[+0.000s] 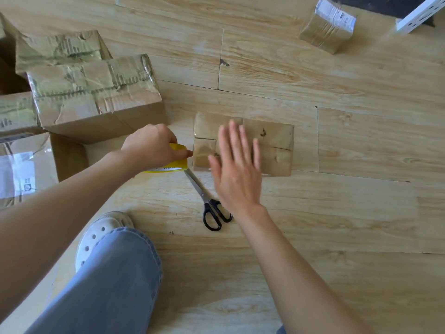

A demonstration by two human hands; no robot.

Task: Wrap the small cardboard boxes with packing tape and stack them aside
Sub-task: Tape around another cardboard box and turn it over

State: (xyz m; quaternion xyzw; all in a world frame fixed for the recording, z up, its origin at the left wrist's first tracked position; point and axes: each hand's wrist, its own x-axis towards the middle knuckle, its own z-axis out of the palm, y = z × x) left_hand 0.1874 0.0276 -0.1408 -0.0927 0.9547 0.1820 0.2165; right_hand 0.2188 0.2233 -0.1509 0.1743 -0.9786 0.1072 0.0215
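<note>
A small flat cardboard box (272,145) lies on the wooden floor in the middle of the view. My right hand (237,169) is over its left half with straight, spread fingers, slightly blurred. My left hand (154,147) grips a yellow roll of packing tape (175,162) just left of the box, fingertips at the box's left edge. A taped small box (327,27) sits apart at the far right.
Black-handled scissors (207,198) lie on the floor below the box, by my right wrist. Large worn cardboard cartons (96,92) stand at the left. A white metal rail (419,15) lies at the top right. My knee and white shoe (101,235) are at the bottom left.
</note>
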